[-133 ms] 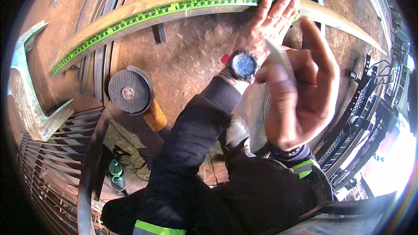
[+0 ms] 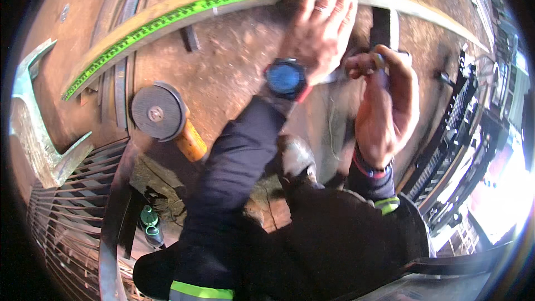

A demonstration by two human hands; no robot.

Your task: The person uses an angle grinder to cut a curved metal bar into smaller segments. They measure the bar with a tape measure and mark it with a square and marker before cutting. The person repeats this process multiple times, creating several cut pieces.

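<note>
Seen from the head camera, a person's left hand [image 2: 323,33] lies flat across a long bar [image 2: 437,8], its fingers outstretched over the metal beside the end of a bright green measuring tape [image 2: 184,14]. The tape runs along the bar from its left end to those fingers. The hands are apart: the right hand [image 2: 385,100] is raised nearby, fingers bent in toward the thumb, though blur makes it impossible to tell whether it is closed on anything. A dark-faced watch [image 2: 285,79] circles the left wrist, just beyond a dark sleeve [image 2: 237,145].

The bar passes over a dark metal beam [image 2: 384,27] above a brown floor [image 2: 239,58]. Left of the sleeve sits a power tool with an orange body [image 2: 192,142] and a round grey disc [image 2: 157,112]. Farther left are a weathered, pale-green metal piece [image 2: 34,125] and a rack of thin metal rods [image 2: 75,192].
</note>
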